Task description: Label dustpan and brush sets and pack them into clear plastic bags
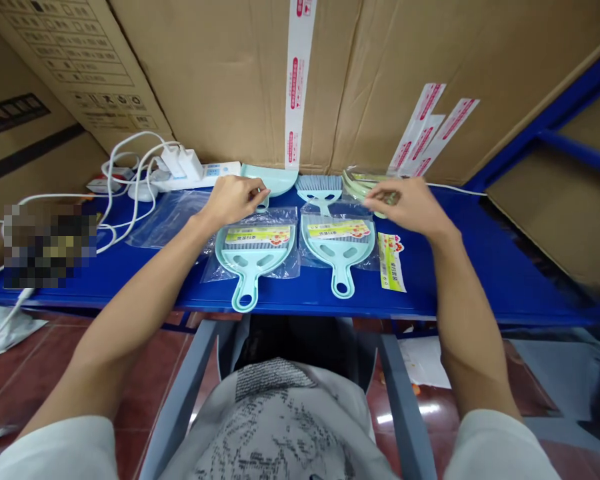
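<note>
My left hand [236,199] is closed, thumb and fingers bent together beside the handle of a loose mint-green dustpan [275,180]; whether anything is pinched there is hidden. My right hand [405,203], also closed in a pinch, is slightly blurred in front of a pale green bagged item [355,185]; I cannot make out what its fingertips hold. Between and below the hands lie two clear-bagged sets, a left dustpan [247,261] and a right dustpan [338,251], each with a brush inside and a yellow-green label. A loose small brush [321,190] lies behind them.
A loose printed label [392,263] rests on the blue table [480,260] at right. Flat clear plastic bags [167,217] lie at left, near a white power strip [223,172] with plugs and tangled white cables. Cardboard [230,80] walls the back. A pixelated patch covers something at far left.
</note>
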